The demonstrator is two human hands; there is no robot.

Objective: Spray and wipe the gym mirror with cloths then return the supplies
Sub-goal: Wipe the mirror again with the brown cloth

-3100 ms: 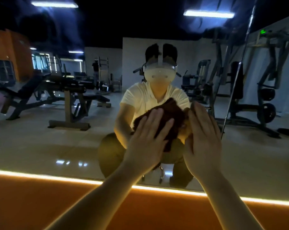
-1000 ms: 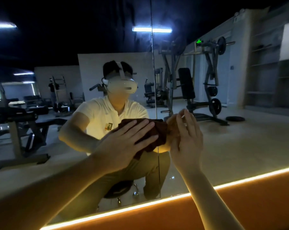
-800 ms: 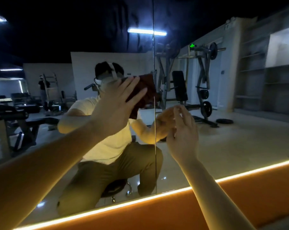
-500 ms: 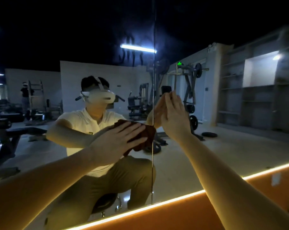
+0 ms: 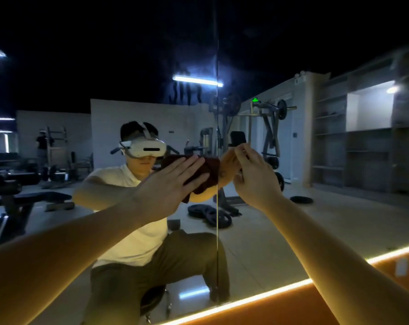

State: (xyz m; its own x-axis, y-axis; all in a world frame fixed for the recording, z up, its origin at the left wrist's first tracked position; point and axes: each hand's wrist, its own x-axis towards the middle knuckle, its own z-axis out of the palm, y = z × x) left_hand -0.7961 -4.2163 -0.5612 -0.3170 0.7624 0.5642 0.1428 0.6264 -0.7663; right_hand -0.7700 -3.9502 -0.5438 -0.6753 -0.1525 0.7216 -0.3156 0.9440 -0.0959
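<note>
A dark red cloth (image 5: 213, 168) lies flat against the gym mirror (image 5: 316, 219), just left of the vertical seam between two panes. My left hand (image 5: 168, 191) presses on the cloth with straight, spread fingers. My right hand (image 5: 255, 181) is raised just right of the seam, its fingertips at the glass beside the cloth and nothing visible in it. The mirror shows a crouching person in a white shirt and headset. No spray bottle is in view.
A glowing strip and orange ledge (image 5: 281, 308) run along the mirror's bottom edge. The pane seam (image 5: 217, 231) runs top to bottom. Reflected behind are benches, a weight machine, floor plates and a small stool.
My left hand has slid the cloth up, down and up again on the glass. My right hand came off the cloth and now rests on the mirror right of the seam.
</note>
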